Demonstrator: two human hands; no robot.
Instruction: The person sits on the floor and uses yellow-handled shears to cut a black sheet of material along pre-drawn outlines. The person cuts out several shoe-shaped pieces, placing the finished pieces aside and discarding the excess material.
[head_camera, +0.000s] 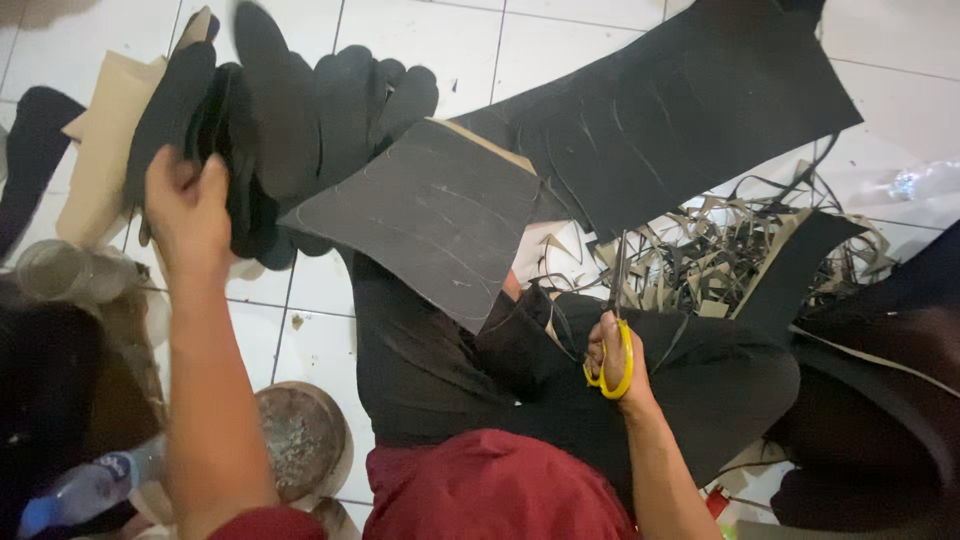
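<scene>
- White floor tiles (420, 40) with grey grout carry everything; the person sits on them, legs in dark trousers folded beneath the work.
- Head view: the left hand (185, 205) is raised, fingers clenched on a bundle of black sole-shaped cutouts (300, 110), seemingly held up clear of the cutting; their count cannot be told, as they overlap.
- The right hand (615, 355) has its fingers through the yellow loops of one pair of scissors (618, 300), blades pointing up at the large black sheet (680, 110).
- Two marked sheets show: that one and a smaller grey sheet (430, 215) over the lap.
- Offcut strips (710, 260) pile beside the knee, a round metal dish (300, 435) near the left elbow.
</scene>
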